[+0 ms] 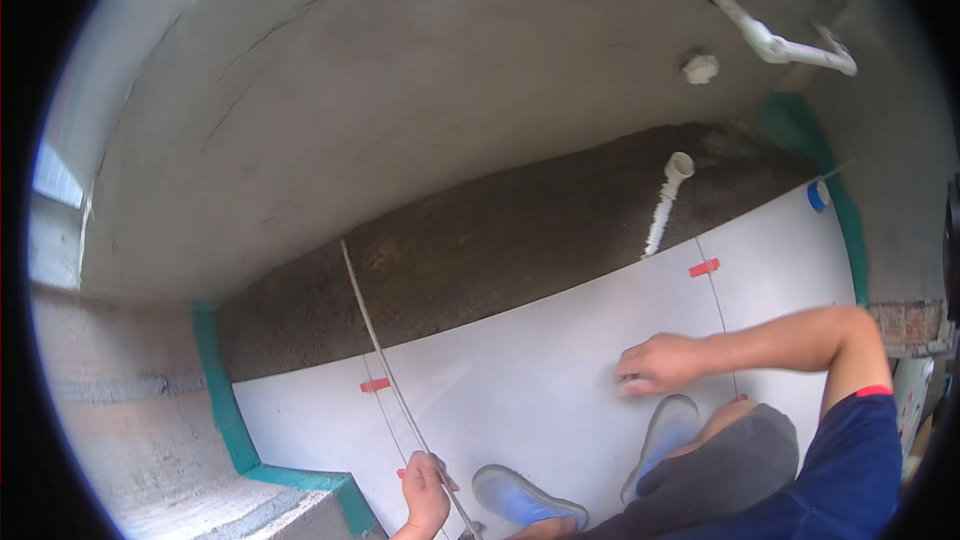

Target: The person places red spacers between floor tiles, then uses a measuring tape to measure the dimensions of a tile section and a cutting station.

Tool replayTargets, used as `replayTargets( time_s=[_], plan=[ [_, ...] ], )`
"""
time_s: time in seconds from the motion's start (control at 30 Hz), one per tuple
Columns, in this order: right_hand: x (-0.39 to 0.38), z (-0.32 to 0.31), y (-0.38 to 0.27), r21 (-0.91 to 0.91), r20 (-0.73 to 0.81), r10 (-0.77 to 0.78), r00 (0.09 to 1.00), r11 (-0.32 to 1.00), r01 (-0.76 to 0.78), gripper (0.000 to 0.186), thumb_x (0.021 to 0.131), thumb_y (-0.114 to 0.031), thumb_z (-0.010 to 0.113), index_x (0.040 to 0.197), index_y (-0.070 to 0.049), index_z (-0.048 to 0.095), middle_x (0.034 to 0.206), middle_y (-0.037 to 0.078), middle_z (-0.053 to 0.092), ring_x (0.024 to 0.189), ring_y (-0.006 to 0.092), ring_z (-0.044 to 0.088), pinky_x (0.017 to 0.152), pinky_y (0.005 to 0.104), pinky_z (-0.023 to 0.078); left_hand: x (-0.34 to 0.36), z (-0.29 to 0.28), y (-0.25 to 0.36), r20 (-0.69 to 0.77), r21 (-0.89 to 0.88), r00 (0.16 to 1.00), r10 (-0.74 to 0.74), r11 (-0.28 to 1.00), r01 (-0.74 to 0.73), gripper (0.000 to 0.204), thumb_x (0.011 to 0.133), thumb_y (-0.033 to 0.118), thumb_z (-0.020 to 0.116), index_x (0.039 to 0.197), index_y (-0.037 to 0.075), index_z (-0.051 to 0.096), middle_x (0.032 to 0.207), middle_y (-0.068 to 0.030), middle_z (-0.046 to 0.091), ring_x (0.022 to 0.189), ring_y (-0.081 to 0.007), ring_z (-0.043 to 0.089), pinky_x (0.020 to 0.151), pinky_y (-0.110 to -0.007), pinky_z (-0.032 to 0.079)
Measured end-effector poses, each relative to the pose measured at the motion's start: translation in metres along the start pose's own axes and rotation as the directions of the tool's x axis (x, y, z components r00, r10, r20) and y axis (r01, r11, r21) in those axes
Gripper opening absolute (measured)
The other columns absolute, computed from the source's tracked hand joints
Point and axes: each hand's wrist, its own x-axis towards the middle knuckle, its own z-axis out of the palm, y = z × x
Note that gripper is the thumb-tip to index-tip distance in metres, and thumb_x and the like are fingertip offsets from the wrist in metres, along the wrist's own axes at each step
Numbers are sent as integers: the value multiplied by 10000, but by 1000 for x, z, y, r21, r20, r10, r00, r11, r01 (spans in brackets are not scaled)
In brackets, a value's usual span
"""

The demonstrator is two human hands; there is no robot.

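My left hand (427, 488) grips a long, thin metal strip (375, 340) that lies slanted across the white tiles (530, 370) and reaches onto the dark bare band (500, 230) beside the wall. Red clips (374, 385) sit on the tile joints, one close beside the strip. My right hand (660, 362) is curled low over the middle tile, its fingertips blurred; I cannot make out what, if anything, is in them. My feet in blue-grey clogs (515, 495) are on the tiles below my hands.
A white upright pipe (665, 205) stands at the tile edge, with another white pipe (800, 50) on the grey wall (420, 80). A blue round item (817, 196) is at the far right tile corner. Green coating (215, 380) borders the floor. A concrete step (180, 440) is at lower left.
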Motion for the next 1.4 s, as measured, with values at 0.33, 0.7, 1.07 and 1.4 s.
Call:
replayTargets(
  time_s=[0.33,0.7,1.07,1.4],
  plan=[
    [63,59,-33,832,-241,268,933,552,56,471,894,-446,566,999,12,590,876,184,671,752,230,671,667,346,515,48,109,72,448,-13,870,-204,972,235,298,986,285,442,835,32,490,636,-50,500,499,-140,492,447,-273,431],
    [-13,-28,90,848,-432,841,326,501,-170,418,905,-382,564,1024,19,570,759,133,638,662,220,621,643,344,497,6,105,74,830,213,417,-371,901,379,404,977,396,456,933,6,552,766,-61,607,667,-152,594,672,-278,489],
    [-73,4,80,872,-454,855,252,485,-73,338,940,-323,524,868,5,559,632,50,540,521,117,501,502,278,408,8,51,69,576,596,376,-726,687,415,410,962,376,496,802,15,606,608,-20,531,514,-102,492,509,-239,420],
    [-52,30,92,399,-402,791,461,605,-689,313,889,-283,554,961,21,576,840,244,637,863,408,614,790,481,476,11,87,63,705,701,461,-539,630,-335,373,929,383,477,873,62,658,755,-160,647,733,-345,617,676,-428,481]
  ],
)
